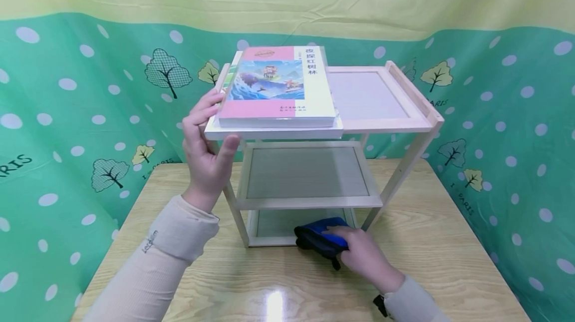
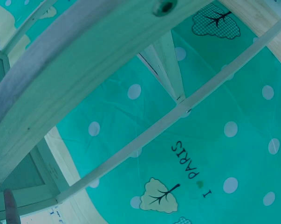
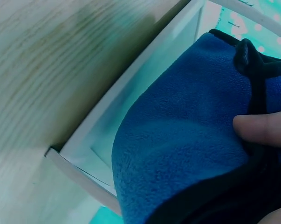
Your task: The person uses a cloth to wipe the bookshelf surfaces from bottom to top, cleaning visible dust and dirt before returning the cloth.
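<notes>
A three-tier wooden shelf [image 1: 310, 202] stands on the table. Two stacked books lie at the left of its top tier, the upper one a pink-and-cream paperback [image 1: 274, 85]. My left hand [image 1: 204, 147] grips the shelf's upper left corner, fingers along the side by the books and thumb in front. A wooden rail [image 2: 84, 70] fills much of the left wrist view, with one fingertip at lower left. My right hand [image 1: 364, 254] pinches a fuzzy blue cloth [image 3: 177, 121] with black trim and a black knotted cord. This cloth overlaps the front edge of the bottom tier.
The middle tier [image 1: 310, 174] has a grey panel and a raised wooden frame. A sloping side rail [image 1: 415, 92] edges the top tier at right. Behind the wood-grain table [image 1: 449, 262] hangs a green dotted curtain [image 1: 507, 162] printed with trees.
</notes>
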`<state>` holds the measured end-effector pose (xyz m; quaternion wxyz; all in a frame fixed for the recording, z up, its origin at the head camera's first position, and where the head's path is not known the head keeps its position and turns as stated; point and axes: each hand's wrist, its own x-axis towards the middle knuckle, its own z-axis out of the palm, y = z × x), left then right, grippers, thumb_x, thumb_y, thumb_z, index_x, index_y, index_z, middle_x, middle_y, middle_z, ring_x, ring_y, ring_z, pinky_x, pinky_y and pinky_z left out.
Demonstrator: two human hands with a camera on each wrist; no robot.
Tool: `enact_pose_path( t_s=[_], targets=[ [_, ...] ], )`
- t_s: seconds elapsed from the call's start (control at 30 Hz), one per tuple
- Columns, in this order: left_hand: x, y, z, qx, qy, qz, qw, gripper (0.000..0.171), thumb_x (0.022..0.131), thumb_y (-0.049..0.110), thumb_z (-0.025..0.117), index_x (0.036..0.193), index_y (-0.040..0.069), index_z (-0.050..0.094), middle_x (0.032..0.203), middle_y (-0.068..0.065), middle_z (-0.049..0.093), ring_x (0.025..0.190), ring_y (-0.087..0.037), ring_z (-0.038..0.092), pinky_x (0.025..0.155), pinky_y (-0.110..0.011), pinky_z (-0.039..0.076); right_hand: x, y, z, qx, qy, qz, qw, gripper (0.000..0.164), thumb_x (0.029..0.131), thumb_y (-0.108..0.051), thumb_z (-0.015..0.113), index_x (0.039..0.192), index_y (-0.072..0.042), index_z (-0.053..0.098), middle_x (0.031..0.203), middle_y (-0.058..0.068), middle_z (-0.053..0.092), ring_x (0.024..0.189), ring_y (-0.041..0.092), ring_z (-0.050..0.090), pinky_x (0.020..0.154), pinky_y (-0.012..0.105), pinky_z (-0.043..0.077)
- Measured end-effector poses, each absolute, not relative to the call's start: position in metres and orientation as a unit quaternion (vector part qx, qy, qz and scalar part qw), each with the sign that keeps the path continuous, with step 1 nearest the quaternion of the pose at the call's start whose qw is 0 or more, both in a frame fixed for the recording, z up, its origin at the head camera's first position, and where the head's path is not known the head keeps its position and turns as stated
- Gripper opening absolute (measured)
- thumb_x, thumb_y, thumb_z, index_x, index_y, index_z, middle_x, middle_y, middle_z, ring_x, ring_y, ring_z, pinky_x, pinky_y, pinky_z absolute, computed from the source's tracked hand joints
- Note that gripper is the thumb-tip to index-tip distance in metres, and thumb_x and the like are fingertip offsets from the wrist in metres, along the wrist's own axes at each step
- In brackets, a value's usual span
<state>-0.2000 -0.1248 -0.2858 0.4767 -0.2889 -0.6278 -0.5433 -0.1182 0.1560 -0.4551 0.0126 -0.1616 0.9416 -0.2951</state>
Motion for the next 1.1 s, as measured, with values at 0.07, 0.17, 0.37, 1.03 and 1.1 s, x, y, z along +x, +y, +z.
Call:
enact_pose_path(
  t_s=[0.07, 0.17, 0.37, 1.03, 1.1],
  targets=[
    [-0.2, -0.125, -0.286, -0.289, -0.628, -0.543, 0.477, 0.084, 0.089, 0.063, 0.061, 0.11, -0.016, 0.041, 0.127, -0.03, 0.056, 0.137, -0.035, 0.046, 0.112, -0.046, 0.045, -0.117, 0.157, -0.451, -0.171, 0.941, -0.291, 0.009, 0.065, 0.064, 0.02, 0.053, 0.118, -0.011, 0.072, 0.124, 0.011, 0.069, 0.107, 0.028, 0.067, 0.064, 0.023, 0.05],
    [-0.2, -0.124, -0.286, -0.29, -0.627, -0.543, 0.477, 0.083, 0.089, 0.062, 0.061, 0.11, -0.016, 0.041, 0.127, -0.03, 0.056, 0.137, -0.035, 0.046, 0.111, -0.045, 0.046, -0.114, 0.158, -0.445, -0.185, 0.938, -0.292, 0.005, 0.066, 0.064, 0.021, 0.051, 0.118, -0.011, 0.072, 0.124, 0.011, 0.069, 0.106, 0.029, 0.067, 0.057, 0.02, 0.047],
    [-0.199, -0.126, -0.286, -0.288, -0.632, -0.54, 0.474, 0.083, 0.089, 0.062, 0.061, 0.11, -0.015, 0.042, 0.128, -0.029, 0.055, 0.138, -0.034, 0.046, 0.11, -0.043, 0.047, -0.105, 0.159, -0.432, -0.218, 0.929, -0.299, -0.002, 0.07, 0.063, 0.025, 0.048, 0.118, -0.011, 0.072, 0.126, 0.012, 0.068, 0.106, 0.032, 0.068, 0.041, 0.014, 0.036],
    [-0.198, -0.126, -0.287, -0.291, -0.633, -0.54, 0.472, 0.082, 0.089, 0.063, 0.061, 0.112, -0.014, 0.042, 0.129, -0.028, 0.055, 0.139, -0.034, 0.044, 0.11, -0.041, 0.048, -0.097, 0.159, -0.399, -0.283, 0.912, -0.281, -0.093, 0.071, 0.057, 0.025, 0.056, 0.113, -0.014, 0.074, 0.119, 0.007, 0.072, 0.108, 0.033, 0.069, 0.082, 0.047, 0.061],
    [-0.198, -0.126, -0.287, -0.291, -0.634, -0.54, 0.471, 0.083, 0.089, 0.063, 0.061, 0.112, -0.014, 0.042, 0.129, -0.028, 0.055, 0.139, -0.034, 0.044, 0.11, -0.042, 0.047, -0.097, 0.16, -0.395, -0.289, 0.908, -0.285, -0.104, 0.069, 0.057, 0.024, 0.059, 0.113, -0.013, 0.074, 0.118, 0.005, 0.073, 0.108, 0.032, 0.07, 0.084, 0.047, 0.061]
  ],
)
